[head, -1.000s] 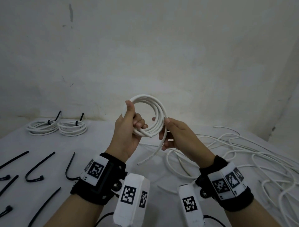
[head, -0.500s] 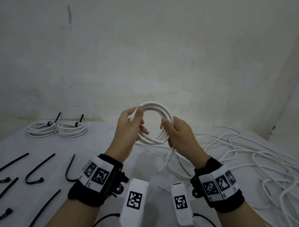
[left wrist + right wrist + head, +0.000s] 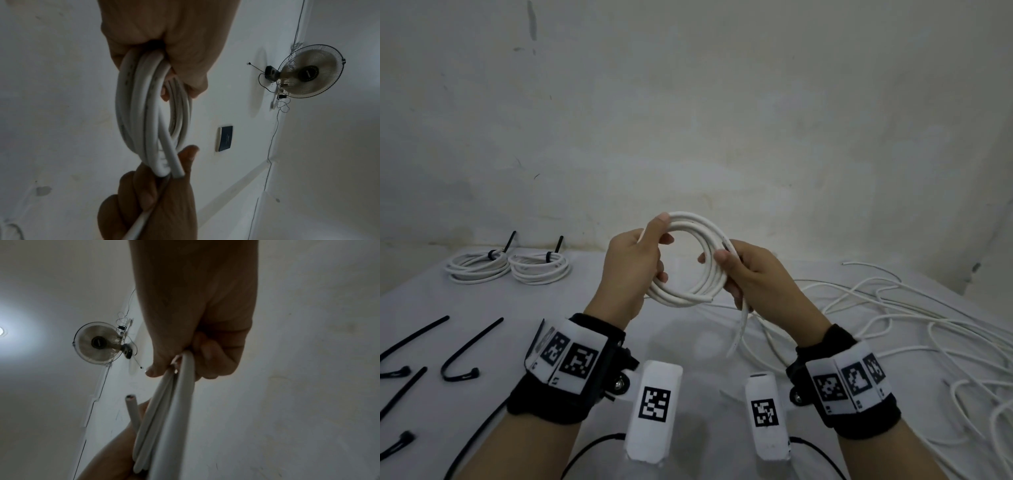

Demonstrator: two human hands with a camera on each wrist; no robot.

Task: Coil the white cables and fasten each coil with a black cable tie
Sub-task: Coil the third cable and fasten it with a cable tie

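Along the left edge of the pale tabletop (image 3: 599,298) lie loose black cable ties (image 3: 469,349), straight or hooked at the head end, apart from one another. Behind them, near the wall, two finished white coils (image 3: 477,269) sit side by side and touching, each bound by a black tie whose tail sticks upward.

At centre, raised above the tabletop, the left hand (image 3: 631,270) grips the left side of a white cable coil (image 3: 700,287), thumb lying over the top of the loops and fingers curled through the ring. The left wrist view shows the same bundle of loops (image 3: 144,110) running out of the closed fist toward the other hand.

The right hand (image 3: 751,277) clamps the coil's right side, thumb pressed against the strands, fingers wrapped behind. A short free end of the cable (image 3: 741,325) hangs down below this hand, and another cut end juts from the bottom of the coil.

To the right, a tangle of uncoiled white cables (image 3: 893,329) sprawls across the tabletop to its edge.
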